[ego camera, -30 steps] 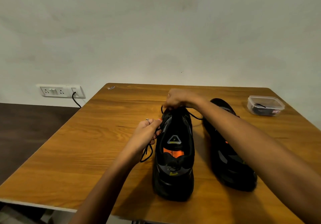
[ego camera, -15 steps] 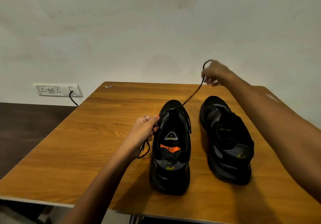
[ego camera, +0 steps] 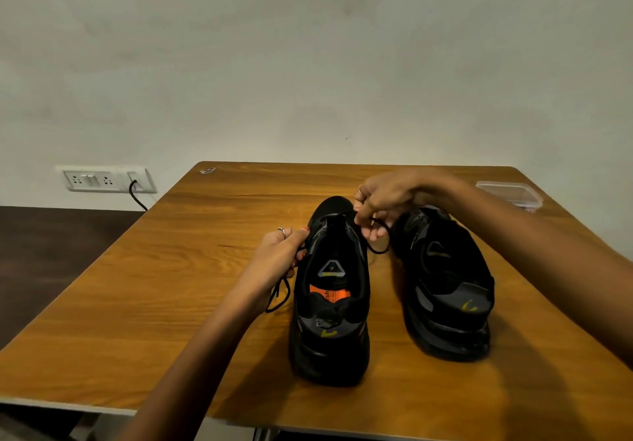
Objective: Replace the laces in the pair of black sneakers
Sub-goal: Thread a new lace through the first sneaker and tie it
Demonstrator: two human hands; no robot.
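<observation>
Black lace: thin, limp cord, light; judged best gripped near its tip for threading. Right hand pinches it above the left sneaker on the table; left hand pinches the other end.

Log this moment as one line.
stage: lacing left black sneaker | left hand: pinching black lace | right hand: pinching other lace end | right black sneaker: untouched

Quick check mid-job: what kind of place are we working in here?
Probably an ordinary indoor room, a home or small office rather than a workshop: a wooden table pushed against a plain painted wall, and a wall socket strip with a cable plugged in.
</observation>
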